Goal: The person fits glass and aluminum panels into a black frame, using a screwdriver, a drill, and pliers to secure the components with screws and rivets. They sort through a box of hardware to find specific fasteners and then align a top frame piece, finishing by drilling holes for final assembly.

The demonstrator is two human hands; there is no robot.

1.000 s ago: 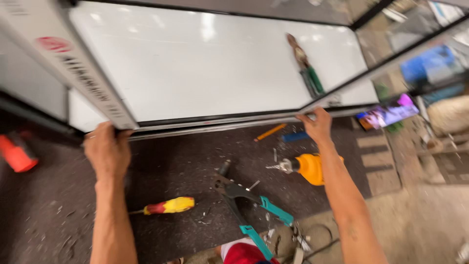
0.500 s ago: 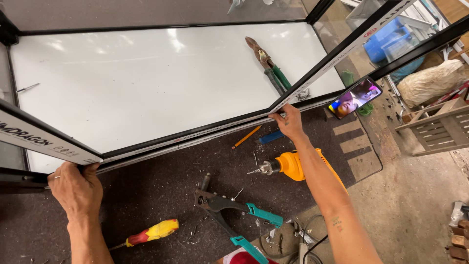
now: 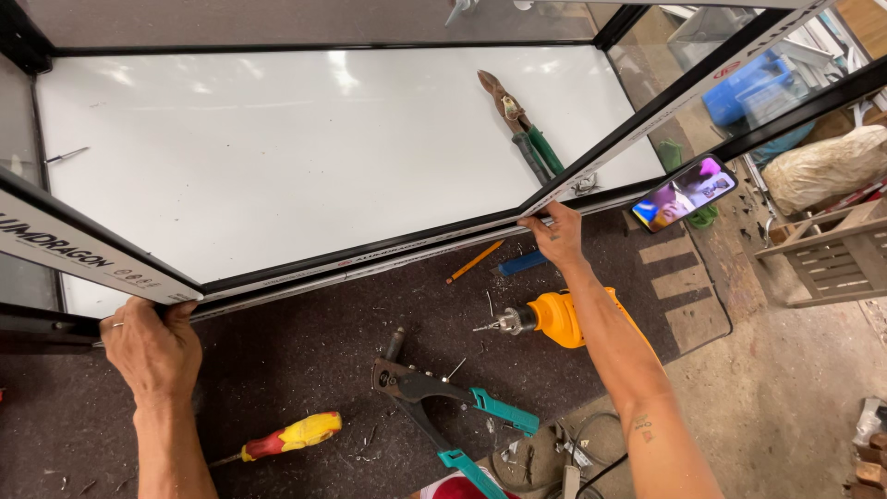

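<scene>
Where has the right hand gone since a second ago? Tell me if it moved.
No. The right hand still grips the black frame at the same front corner, just above the yellow drill; only the camera view shifted.

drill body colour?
Orange-yellow drill, lying on the dark mat beside the right hand's forearm; seen in the head view.

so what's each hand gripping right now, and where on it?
Both hold the black cabinet frame by its lower front rail: left hand at the front left corner, right hand at the front right corner.
</scene>
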